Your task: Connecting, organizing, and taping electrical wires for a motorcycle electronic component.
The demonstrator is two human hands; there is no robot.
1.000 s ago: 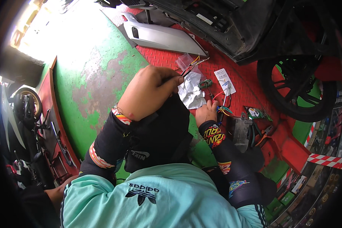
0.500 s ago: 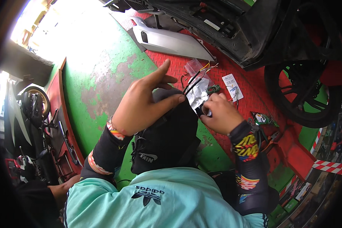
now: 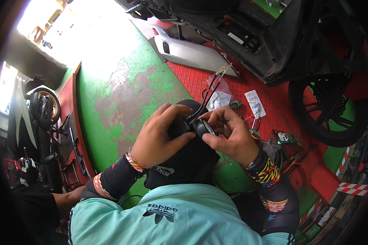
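My left hand (image 3: pixel 164 135) is closed around thin black wires (image 3: pixel 200 109) above a black fabric item (image 3: pixel 180 167) in front of me. The wires run up to light-coloured ends. My right hand (image 3: pixel 231 136) grips a small black roll (image 3: pixel 201 129), probably tape, between thumb and fingers, right beside my left hand. Just beyond lie a crumpled clear and white plastic bag (image 3: pixel 218 97), a coil of green wire (image 3: pixel 235 104), a white card (image 3: pixel 254 104) and some coloured wires (image 3: pixel 253 132).
A black scooter body (image 3: pixel 265 45) and wheel (image 3: pixel 327 122) fill the upper right, beside a silver side panel (image 3: pixel 196 57) on red tread plate (image 3: pixel 184 75). A red plastic piece (image 3: pixel 313 175) sits right. Motorcycles (image 3: pixel 32 130) stand left. Another person's arm (image 3: pixel 67 199) shows lower left.
My right hand has risen from the coloured wires to beside my left hand, now with the black roll in it. My left hand's fingers have curled back in after lifting apart.
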